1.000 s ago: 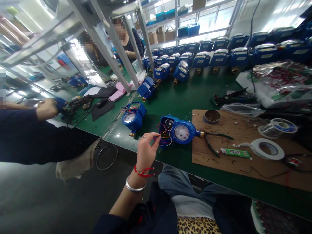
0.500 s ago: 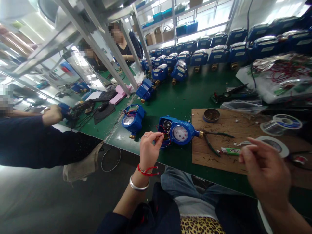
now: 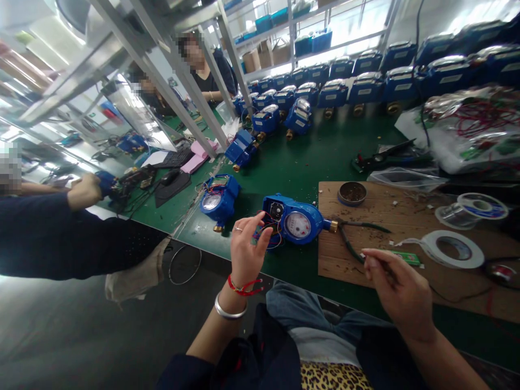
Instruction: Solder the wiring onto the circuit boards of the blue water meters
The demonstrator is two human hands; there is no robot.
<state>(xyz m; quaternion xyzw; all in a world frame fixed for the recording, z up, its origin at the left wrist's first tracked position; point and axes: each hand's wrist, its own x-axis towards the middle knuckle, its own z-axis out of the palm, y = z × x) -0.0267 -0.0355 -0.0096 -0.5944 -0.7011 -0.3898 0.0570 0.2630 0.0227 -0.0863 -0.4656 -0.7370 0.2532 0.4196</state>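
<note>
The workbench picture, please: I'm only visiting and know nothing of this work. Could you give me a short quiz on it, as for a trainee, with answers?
1. Which hand is at the opened blue meter next to the cardboard sheet? A: right. B: left. C: neither.
2. True or false: the round tin and the white tape roll both rest on that sheet.
3. Fill in: the right hand has its index fingertip close to a handle of the ____.

Key:
1. B, the left hand.
2. True.
3. Pliers.
</note>
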